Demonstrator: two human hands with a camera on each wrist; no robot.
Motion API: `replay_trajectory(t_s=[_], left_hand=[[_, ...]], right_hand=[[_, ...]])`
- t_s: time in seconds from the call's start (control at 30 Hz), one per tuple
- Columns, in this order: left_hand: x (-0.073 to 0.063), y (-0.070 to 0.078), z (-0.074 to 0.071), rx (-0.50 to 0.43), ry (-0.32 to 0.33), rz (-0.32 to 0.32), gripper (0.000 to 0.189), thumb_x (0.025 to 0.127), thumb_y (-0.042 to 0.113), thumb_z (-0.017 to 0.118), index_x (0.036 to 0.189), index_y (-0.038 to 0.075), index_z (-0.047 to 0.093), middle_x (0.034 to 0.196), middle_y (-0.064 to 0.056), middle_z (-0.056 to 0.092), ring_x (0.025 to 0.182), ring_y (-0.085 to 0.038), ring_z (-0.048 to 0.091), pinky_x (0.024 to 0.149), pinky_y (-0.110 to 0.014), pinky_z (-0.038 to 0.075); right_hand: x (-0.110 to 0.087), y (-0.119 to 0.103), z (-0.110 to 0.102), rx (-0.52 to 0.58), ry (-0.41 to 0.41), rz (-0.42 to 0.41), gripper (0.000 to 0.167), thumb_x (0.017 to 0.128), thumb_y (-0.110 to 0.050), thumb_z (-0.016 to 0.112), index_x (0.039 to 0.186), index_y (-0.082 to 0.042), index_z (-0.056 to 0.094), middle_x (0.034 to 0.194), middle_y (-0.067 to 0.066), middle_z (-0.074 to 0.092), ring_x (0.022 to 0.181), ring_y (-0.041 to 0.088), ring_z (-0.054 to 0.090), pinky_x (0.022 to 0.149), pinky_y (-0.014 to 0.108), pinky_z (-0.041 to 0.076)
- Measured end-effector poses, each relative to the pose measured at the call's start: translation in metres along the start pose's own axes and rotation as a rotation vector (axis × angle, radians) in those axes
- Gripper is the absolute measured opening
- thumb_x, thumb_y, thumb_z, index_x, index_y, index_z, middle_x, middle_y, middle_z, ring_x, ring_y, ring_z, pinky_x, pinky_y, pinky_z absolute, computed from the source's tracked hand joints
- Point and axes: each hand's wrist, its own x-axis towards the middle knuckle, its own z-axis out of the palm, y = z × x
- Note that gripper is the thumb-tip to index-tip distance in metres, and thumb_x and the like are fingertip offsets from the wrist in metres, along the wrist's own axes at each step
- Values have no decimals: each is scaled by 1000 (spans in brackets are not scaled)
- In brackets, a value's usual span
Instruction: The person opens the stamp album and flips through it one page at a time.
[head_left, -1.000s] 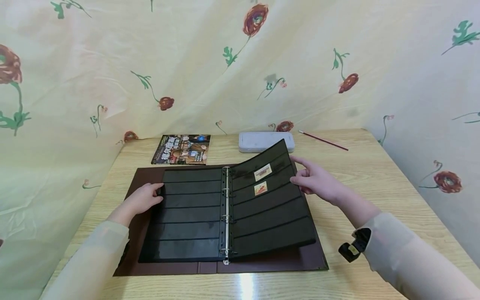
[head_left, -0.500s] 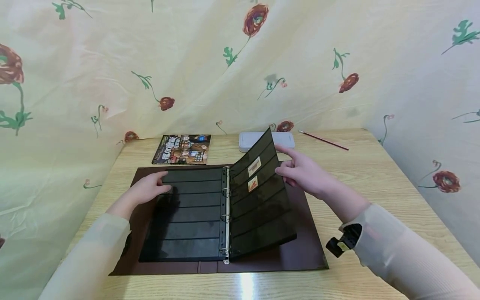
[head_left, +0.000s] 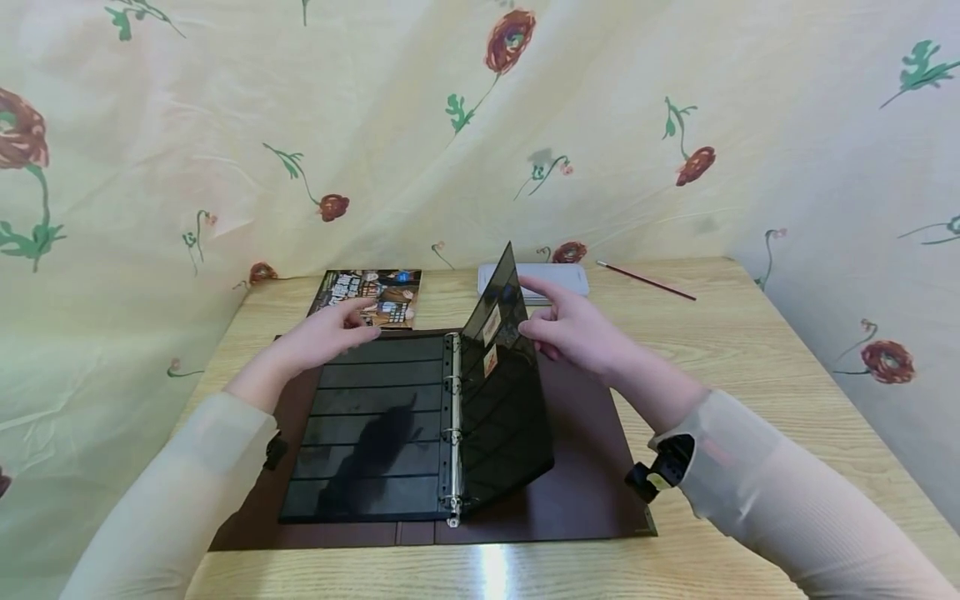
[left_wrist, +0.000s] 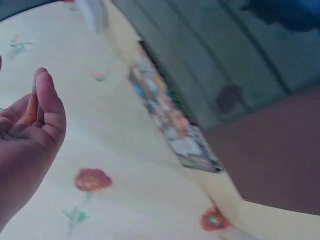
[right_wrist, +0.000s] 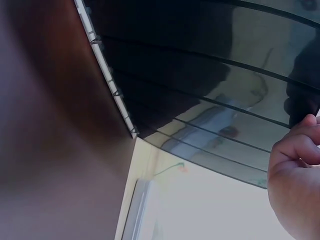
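A dark maroon ring-binder stamp album (head_left: 588, 508) lies open on the table. My right hand (head_left: 573, 329) pinches the outer edge of a black album page (head_left: 513, 417), which stands steeply up from the rings. Two small stamps (head_left: 491, 362) show in that page's upper strips. In the right wrist view, the curled fingers (right_wrist: 300, 150) are at the edge of the shiny striped page (right_wrist: 200, 85). My left hand (head_left: 318, 337) hovers over the upper left corner of the flat left page (head_left: 375, 400), fingers loosely bent and holding nothing.
Behind the album lie a comic-style book (head_left: 397, 312), partly covered by the left hand, and a pale pencil case (head_left: 566, 277), partly behind the raised page. A thin dark red pencil (head_left: 648, 281) lies at the back right. Floral cloth (head_left: 420, 125) hangs around the table.
The right hand has swung the page up and leftward to nearly upright. The left hand has left the left page's outer edge, moving up and right.
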Motion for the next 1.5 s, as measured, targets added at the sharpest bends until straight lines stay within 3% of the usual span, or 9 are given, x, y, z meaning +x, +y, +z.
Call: replay_trajectory(t_s=[0.33,0.6,0.87,1.23,1.5], left_hand=[[3,51,2,-122,1,100,63,95,38,53,148,14,28,101,-9,60,85,-24,55,76,-38,47],[5,74,0,-194,11,126,65,95,37,54,149,14,26,105,-10,58,85,-24,55,74,-35,47],[7,85,1,-280,30,139,63,95,33,55,148,12,28,107,-11,58,85,-23,55,76,-34,46],[12,93,2,-329,21,143,61,95,29,55,148,14,28,111,-12,57,85,-24,56,76,-35,47],[15,97,4,-381,38,138,58,95,26,55,147,14,31,120,-17,54,92,-27,58,81,-38,48]], right_hand=[[12,-15,16,-24,-13,-17,69,89,-7,55,149,-14,23,55,4,47,45,16,41,52,29,39],[23,-24,30,-20,-20,-42,69,87,-6,55,148,-11,24,57,5,49,45,16,40,52,26,37],[33,-31,43,-41,-19,-62,67,87,-7,55,147,-8,25,57,5,49,47,17,43,54,27,38],[42,-38,51,-75,-4,-60,67,85,-8,54,146,-7,28,55,4,46,48,18,42,55,29,36],[46,-40,58,-25,-8,-63,68,83,-5,53,146,-6,29,56,4,44,47,18,38,49,27,31]])
